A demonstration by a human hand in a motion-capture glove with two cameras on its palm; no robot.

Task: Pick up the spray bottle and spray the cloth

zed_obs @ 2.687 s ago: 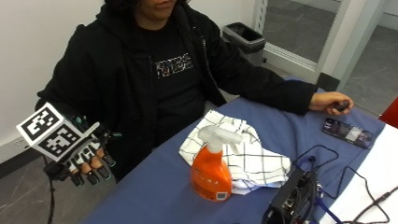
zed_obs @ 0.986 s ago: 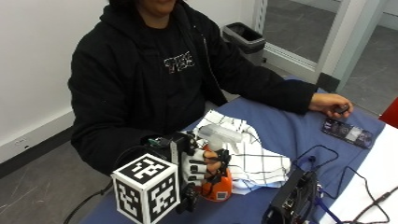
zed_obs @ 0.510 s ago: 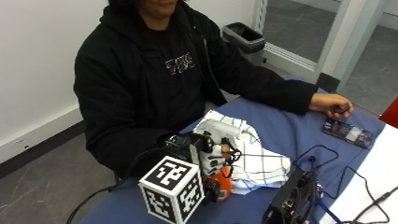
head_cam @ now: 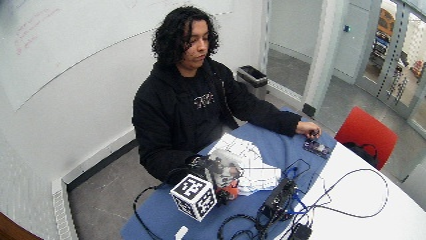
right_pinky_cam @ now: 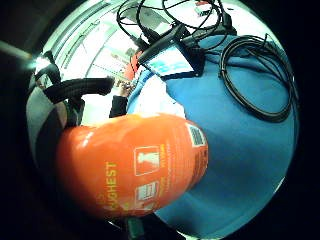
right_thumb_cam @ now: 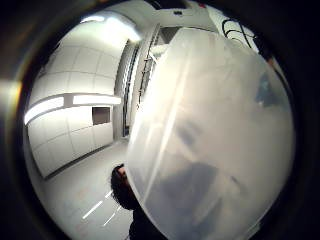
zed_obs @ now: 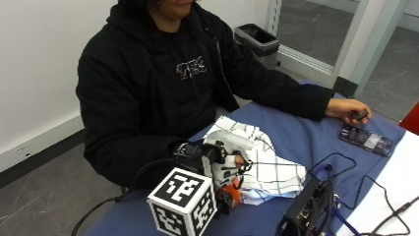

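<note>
Outside view, item by item. Spray bottle (zed_obs: 230, 192): orange body, white spray head, standing upright on the blue table (zed_obs: 308, 132) at its near edge, just beside and partly in front of the cloth (zed_obs: 268, 167). Right hand (zed_obs: 213, 157): black-gloved, set against the bottle's neck and head from the person's side; the fingers (zed_obs: 237, 160) curl round the neck, so the hand is clamped on the bottle. Bottle base appears to rest on the table; a lift cannot be confirmed.

Cloth: white with a dark grid pattern, crumpled in a heap on the table, touching or nearly touching the bottle on its far side.

Little-finger-side palm view: orange bottle body (right_pinky_cam: 135, 165) fills the near field, label printing legible in part, blue table behind it. Thumb-side palm view: white, translucent spray head (right_thumb_cam: 210, 135) close against the palm.

Other hand (zed_obs: 348, 109): bare, resting on the table well apart from the bottle, next to a phone (zed_obs: 365, 140). Black device (zed_obs: 308, 209) and cables at the near right of the table.

Step in hand, as a judgement: grasp made, pick-up about to start. Next move calls for raising the bottle clear of the table, turning the nozzle toward the cloth, getting a finger onto the trigger and squeezing. Nozzle direction cannot be told.
</note>
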